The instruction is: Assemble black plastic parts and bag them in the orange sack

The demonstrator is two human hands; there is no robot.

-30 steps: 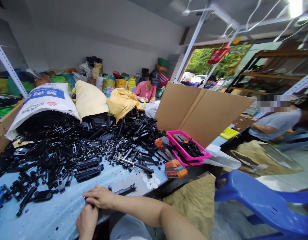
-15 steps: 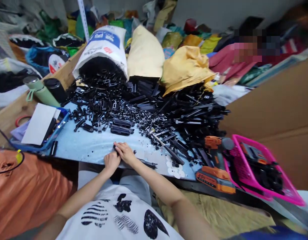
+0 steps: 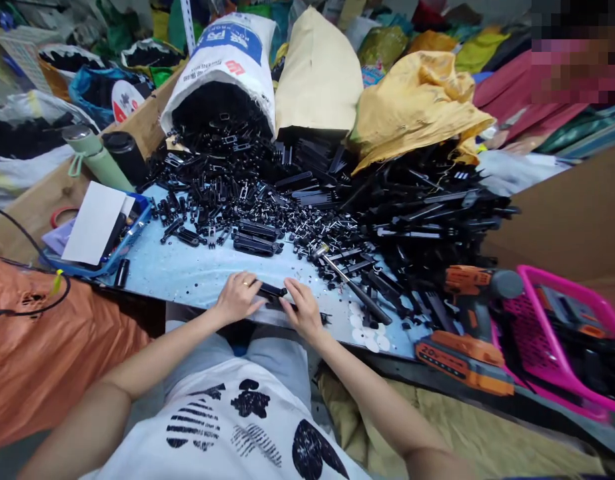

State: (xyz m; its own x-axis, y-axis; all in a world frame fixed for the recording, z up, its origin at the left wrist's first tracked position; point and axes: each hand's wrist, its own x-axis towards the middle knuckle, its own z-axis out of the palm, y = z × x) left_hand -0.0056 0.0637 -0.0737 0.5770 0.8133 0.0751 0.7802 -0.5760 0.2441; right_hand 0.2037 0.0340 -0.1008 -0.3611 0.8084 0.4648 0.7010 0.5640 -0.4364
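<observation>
My left hand rests on the near edge of the light blue table, its fingers closed on the left end of a long black plastic part. My right hand lies beside it, fingers pinching the same part from the right. A second black strip lies just past my right hand. Right behind my hands a hammer with a black handle lies slantwise. A big heap of black plastic parts covers the table beyond.
Sacks spill parts at the back. An orange cordless drill and a pink basket sit at the right, near cardboard. A blue tray with white card and two flasks stand left. Another person sits far right.
The camera has tilted down from the room to the table. My hands have drawn apart along the black part, which now shows between them.
</observation>
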